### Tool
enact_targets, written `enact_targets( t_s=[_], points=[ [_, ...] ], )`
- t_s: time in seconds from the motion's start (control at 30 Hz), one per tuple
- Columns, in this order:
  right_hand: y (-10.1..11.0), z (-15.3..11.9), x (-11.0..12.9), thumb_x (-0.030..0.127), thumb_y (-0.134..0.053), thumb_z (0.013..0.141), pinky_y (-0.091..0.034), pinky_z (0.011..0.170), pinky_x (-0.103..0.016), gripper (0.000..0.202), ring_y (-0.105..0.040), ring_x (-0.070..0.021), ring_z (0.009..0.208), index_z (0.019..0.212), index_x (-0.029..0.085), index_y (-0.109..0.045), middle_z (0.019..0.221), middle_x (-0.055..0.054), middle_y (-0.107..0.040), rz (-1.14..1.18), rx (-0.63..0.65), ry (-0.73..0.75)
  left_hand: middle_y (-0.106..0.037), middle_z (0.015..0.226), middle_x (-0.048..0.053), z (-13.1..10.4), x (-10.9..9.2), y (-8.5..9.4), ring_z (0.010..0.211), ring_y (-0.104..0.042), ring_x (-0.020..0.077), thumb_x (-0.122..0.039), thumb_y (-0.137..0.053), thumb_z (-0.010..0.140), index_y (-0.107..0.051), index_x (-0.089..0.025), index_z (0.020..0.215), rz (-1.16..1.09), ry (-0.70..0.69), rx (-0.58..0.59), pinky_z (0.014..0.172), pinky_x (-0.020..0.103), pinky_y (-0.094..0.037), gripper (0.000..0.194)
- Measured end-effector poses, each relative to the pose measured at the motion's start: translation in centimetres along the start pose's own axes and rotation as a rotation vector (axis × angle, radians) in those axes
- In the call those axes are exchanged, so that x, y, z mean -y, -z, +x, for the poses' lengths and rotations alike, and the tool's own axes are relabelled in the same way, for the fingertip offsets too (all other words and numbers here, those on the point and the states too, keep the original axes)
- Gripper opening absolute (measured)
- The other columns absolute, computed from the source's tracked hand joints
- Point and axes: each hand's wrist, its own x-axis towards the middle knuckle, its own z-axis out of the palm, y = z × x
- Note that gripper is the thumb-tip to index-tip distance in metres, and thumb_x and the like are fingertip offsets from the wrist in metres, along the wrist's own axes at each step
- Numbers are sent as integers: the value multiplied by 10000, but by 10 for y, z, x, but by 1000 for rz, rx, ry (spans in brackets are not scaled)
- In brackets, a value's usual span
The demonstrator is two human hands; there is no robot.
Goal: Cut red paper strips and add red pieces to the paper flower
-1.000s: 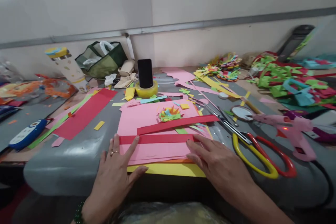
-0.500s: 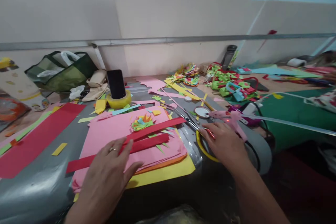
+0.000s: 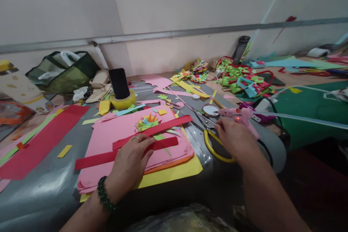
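Observation:
My left hand [image 3: 130, 159] lies over the pink paper stack [image 3: 100, 139], fingers drawn together on the lower red paper strip [image 3: 165, 143]. A second red paper strip [image 3: 165, 125] crosses just above it, partly under the fingers. Beyond the strips sits a fringed paper flower [image 3: 146, 123] in green, orange and blue. At the right, my right hand [image 3: 236, 137] has its fingertips closed at the pivot end of yellow-handled scissors [image 3: 209, 143]; its palm side is hidden. Just behind that hand rests a pink glue gun [image 3: 241, 113] with a lit red light.
A phone [image 3: 119, 83] leans in a yellow tape roll [image 3: 123, 102]. A wide red sheet [image 3: 46, 141] lies at left, near a green bag [image 3: 62, 72]. Paper flowers [image 3: 197, 70], green and red paper loops [image 3: 239, 79] and a dark bottle [image 3: 241, 49] stand along the back.
My left hand has moved right and forward along the strips, its spread fingers drawing together. The lower strip has shifted slightly. The scissors have moved a little right beside my right hand.

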Motion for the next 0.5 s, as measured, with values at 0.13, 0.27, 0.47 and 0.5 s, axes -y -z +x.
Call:
enact_targets(
  t_s=[0.13,0.27,0.47,0.5],
  points=[
    [7,-26,-25,305,-478,864,-421,530,-307,174,-636,-226,639,873,195,-612,765,-88,-695,243,-184,25,-610,1114,72,0,2,-5,1036,-563,239,-177,-523,871,-603,-199,1097,-72,-10,-55,848,374,-485,241],
    [3,-51,-30,361,-460,857,-461,535,-294,229,-652,-219,684,949,205,-600,869,-82,-707,513,-202,158,-618,1060,73,2,2,-6,1008,-558,249,-149,-532,858,-608,-218,1105,-66,-56,-80,844,400,-459,267],
    [-12,-63,-19,322,-461,876,-506,649,-293,175,-662,-201,774,938,212,-582,891,-60,-694,637,-80,293,-661,1015,42,3,-1,-7,973,-546,255,-145,-543,868,-623,-260,1062,-40,-151,-96,828,436,-383,239],
    [-14,-63,-19,321,-467,877,-507,656,-294,173,-661,-199,778,946,212,-581,898,-60,-692,639,-77,300,-667,988,37,2,-2,-6,948,-551,246,-146,-540,872,-624,-250,1028,-54,-160,-93,821,428,-378,206]
  ],
)
